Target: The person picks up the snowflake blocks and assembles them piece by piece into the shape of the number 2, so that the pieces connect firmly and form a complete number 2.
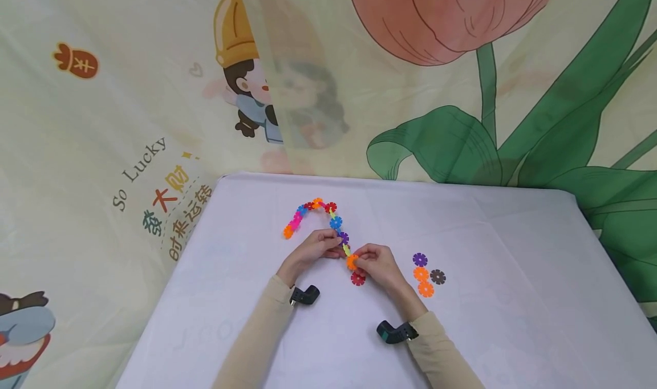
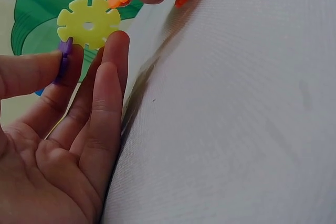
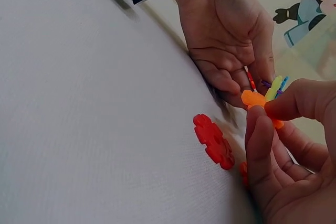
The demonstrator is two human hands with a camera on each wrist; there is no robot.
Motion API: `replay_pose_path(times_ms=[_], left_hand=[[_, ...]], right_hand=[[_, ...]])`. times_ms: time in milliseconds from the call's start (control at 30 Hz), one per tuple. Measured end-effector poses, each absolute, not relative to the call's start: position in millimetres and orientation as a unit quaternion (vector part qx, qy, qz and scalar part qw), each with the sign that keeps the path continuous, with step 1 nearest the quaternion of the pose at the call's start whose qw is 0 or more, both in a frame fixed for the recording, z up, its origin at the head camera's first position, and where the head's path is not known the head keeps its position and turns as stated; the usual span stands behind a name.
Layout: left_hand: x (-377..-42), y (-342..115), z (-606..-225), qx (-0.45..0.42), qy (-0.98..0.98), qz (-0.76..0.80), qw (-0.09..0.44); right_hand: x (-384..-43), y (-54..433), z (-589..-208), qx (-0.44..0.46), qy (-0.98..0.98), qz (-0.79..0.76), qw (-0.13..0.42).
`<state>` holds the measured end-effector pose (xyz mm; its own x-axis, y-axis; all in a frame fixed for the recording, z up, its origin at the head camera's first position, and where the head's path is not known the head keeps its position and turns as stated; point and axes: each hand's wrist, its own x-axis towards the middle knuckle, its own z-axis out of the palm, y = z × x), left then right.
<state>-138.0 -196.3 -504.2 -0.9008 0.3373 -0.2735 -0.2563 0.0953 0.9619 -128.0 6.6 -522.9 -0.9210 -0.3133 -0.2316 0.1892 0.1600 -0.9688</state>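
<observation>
A curved chain of colourful notched plastic discs [image 1: 336,222] runs from an orange end disc at the back left round to the hands. My left hand [image 1: 321,245] pinches a purple disc [image 2: 64,61] near the chain's front end. Beyond it a yellow disc [image 2: 88,23] stands face-on in the left wrist view, with the left fingertips right at its lower edge. My right hand [image 1: 378,262] pinches an orange disc [image 3: 254,98] between thumb and fingers, its edge against the yellow disc's rim. A red disc [image 3: 213,141] lies just below the right hand.
To the right of the right hand lie loose discs: a purple one [image 1: 420,259], two orange ones [image 1: 426,289] and a dark grey one [image 1: 438,276]. A white cloth covers the table [image 1: 513,320]. Printed curtains [image 1: 318,81] hang behind its back edge.
</observation>
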Motion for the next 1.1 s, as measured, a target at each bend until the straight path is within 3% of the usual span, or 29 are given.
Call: replay_pose_path(times_ms=[700,1100], left_hand=[[-139.6,-197.3,-507.0,0.032,0.704,0.674,0.22],[-139.5,-189.6,-511.9,-0.004,0.733,0.657,0.177]], right_hand=[[-128.2,5.3,-524.8,-0.05,0.714,-0.671,0.191],[-123.8,-1.6,-523.9,0.005,0.683,-0.705,0.188]])
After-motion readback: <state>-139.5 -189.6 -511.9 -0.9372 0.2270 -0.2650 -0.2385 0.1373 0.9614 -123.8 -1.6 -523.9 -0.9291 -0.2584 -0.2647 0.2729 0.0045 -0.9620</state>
